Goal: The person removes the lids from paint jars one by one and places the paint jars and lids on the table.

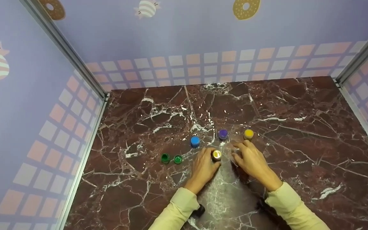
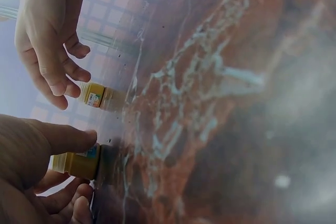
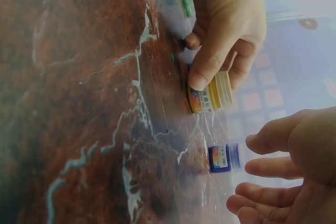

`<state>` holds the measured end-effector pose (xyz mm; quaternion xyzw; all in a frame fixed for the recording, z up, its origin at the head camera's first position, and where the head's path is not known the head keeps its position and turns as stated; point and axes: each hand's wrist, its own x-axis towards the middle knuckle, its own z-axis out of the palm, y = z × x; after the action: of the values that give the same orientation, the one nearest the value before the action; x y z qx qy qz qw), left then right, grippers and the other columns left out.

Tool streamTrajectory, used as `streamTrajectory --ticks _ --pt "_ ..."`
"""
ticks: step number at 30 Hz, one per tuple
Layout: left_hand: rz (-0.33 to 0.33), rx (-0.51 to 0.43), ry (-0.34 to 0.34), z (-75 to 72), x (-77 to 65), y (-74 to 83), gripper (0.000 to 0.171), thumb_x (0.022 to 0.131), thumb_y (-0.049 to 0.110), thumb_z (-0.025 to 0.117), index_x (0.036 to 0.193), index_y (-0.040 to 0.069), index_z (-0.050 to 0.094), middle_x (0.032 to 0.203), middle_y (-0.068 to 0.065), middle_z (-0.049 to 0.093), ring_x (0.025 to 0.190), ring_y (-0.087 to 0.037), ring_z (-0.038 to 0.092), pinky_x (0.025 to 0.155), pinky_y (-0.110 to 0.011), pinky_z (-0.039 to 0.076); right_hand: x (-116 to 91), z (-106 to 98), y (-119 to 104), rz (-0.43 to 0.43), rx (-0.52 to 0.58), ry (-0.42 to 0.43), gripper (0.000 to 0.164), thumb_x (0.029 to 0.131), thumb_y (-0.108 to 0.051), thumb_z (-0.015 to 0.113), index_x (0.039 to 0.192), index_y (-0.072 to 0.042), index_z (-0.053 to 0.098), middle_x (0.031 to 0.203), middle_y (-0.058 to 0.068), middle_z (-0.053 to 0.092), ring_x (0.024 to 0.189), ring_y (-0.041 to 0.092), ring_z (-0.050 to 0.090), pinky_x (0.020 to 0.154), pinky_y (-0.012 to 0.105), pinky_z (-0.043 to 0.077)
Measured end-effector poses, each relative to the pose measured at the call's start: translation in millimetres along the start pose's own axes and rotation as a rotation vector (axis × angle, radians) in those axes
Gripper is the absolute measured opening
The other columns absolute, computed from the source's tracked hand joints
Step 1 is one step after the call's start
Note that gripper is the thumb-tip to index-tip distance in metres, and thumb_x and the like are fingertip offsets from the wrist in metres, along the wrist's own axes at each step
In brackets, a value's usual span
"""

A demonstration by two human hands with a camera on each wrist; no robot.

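My left hand grips a small jar of yellow paint standing on the marble table. The right wrist view shows the left thumb against the label and a clear rim at the jar's top. To its right, my right hand hovers with fingers parted and loosely bent, holding nothing visible. Behind that hand stands a second yellow paint jar, which also shows in the left wrist view. A purple paint jar is just beyond the hands, near the right fingertips in the right wrist view.
A blue paint jar stands beyond the left hand. Left of that hand are an open green jar and a small round green-smeared piece beside it. Patterned panels wall the table at the back and sides.
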<state>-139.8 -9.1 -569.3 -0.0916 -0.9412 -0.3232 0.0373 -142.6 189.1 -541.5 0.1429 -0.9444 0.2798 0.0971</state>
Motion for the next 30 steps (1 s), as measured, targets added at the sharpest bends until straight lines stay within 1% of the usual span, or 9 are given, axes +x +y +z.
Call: streamTrajectory --ticks 6,10,15,20,23,26,30 --pt "-0.024 0.01 -0.013 -0.1 2.9 -0.3 0.038 0.084 0.021 0.086 0.117 0.012 0.069 0.106 -0.002 0.066 0.1 -0.023 0.065 0.084 -0.04 0.056 -4 3 0 0.006 0.004 0.008 0.031 0.087 -0.009 0.08 0.115 0.003 0.073 0.1 0.014 0.062 0.087 0.033 0.061 0.073 0.054 0.056" --pt "-0.037 0.016 -0.029 -0.6 4.2 -0.6 0.036 0.084 0.023 0.086 0.115 0.013 0.069 0.105 0.0 0.065 0.1 -0.022 0.065 0.084 -0.04 0.055 -5 4 1 0.009 0.0 0.013 0.03 0.086 -0.008 0.081 0.112 0.002 0.073 0.099 0.014 0.062 0.087 0.034 0.062 0.072 0.055 0.056" --pt "-0.03 0.008 -0.014 -1.9 3.8 0.0 0.035 0.083 0.022 0.087 0.113 0.013 0.069 0.104 -0.001 0.066 0.099 -0.022 0.065 0.084 -0.04 0.055 -6 3 -2 0.018 0.006 -0.007 0.027 0.088 -0.009 0.08 0.112 0.001 0.073 0.097 0.012 0.061 0.083 0.03 0.059 0.07 0.051 0.055" --pt "-0.002 -0.078 0.003 -6.2 2.2 2.9 0.037 0.083 0.016 0.087 0.113 0.008 0.068 0.108 -0.006 0.071 0.1 -0.025 0.067 0.089 -0.039 0.055 -7 0 -7 0.006 0.017 -0.004 0.029 0.088 -0.01 0.08 0.114 0.0 0.073 0.097 0.011 0.06 0.08 0.028 0.057 0.069 0.05 0.054" --pt "-0.002 -0.124 -0.007 -10.6 -0.1 6.4 0.038 0.084 0.015 0.086 0.115 0.007 0.068 0.11 -0.007 0.072 0.101 -0.025 0.068 0.09 -0.039 0.055 -8 -4 -13 -0.011 0.033 -0.002 0.034 0.088 -0.01 0.081 0.119 -0.001 0.072 0.1 0.012 0.061 0.077 0.026 0.054 0.067 0.049 0.053" --pt "0.01 -0.156 -0.001 -15.2 -2.6 10.3 0.036 0.084 0.014 0.085 0.115 0.008 0.067 0.109 -0.007 0.072 0.1 -0.024 0.067 0.089 -0.038 0.055 -7 -9 -21 -0.032 0.049 0.0 0.037 0.087 -0.008 0.081 0.123 -0.003 0.072 0.105 0.013 0.062 0.076 0.023 0.053 0.065 0.047 0.052" --pt "0.053 -0.212 0.019 -21.5 -5.2 15.1 0.034 0.085 0.009 0.084 0.115 0.006 0.067 0.108 -0.007 0.072 0.098 -0.022 0.067 0.087 -0.035 0.056 -6 -17 -32 -0.051 0.074 0.008 0.039 0.087 -0.007 0.082 0.124 -0.006 0.072 0.105 0.011 0.062 0.076 0.02 0.055 0.064 0.043 0.052"
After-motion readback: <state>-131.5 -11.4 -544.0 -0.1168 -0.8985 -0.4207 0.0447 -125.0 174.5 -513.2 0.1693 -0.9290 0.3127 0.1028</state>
